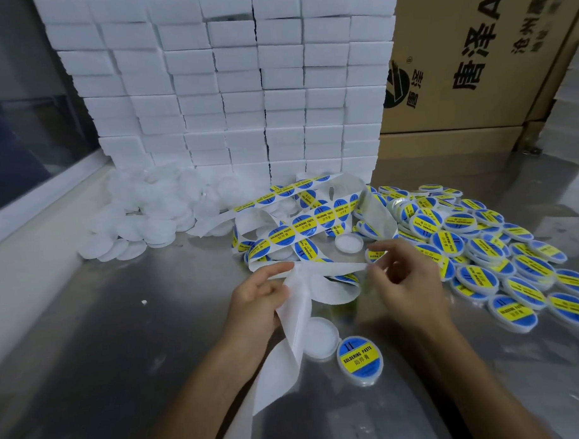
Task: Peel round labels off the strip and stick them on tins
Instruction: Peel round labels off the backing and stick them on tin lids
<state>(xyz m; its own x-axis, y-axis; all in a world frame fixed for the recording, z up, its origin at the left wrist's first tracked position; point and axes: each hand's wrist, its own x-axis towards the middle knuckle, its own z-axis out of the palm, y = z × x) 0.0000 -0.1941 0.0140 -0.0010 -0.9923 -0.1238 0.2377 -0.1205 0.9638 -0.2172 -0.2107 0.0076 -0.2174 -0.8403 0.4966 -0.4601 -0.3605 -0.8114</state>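
A long white backing strip [317, 218] with round blue-and-yellow labels loops over the steel table. My left hand [258, 296] grips the emptied white part of the strip, which hangs down toward me. My right hand [405, 281] pinches the strip's other side, with a label [374, 255] at its fingertips. Below my hands lie an unlabelled white tin [320, 338] and a labelled tin [360, 359] side by side. Another bare white tin [348, 243] sits behind my right hand.
A heap of labelled tins [479, 242] covers the table at right. A pile of plain white tins [150, 217] lies at back left. Stacked white boxes [224, 90] form a wall behind, with brown cartons [473, 65] at right. A window ledge [35, 208] runs along the left.
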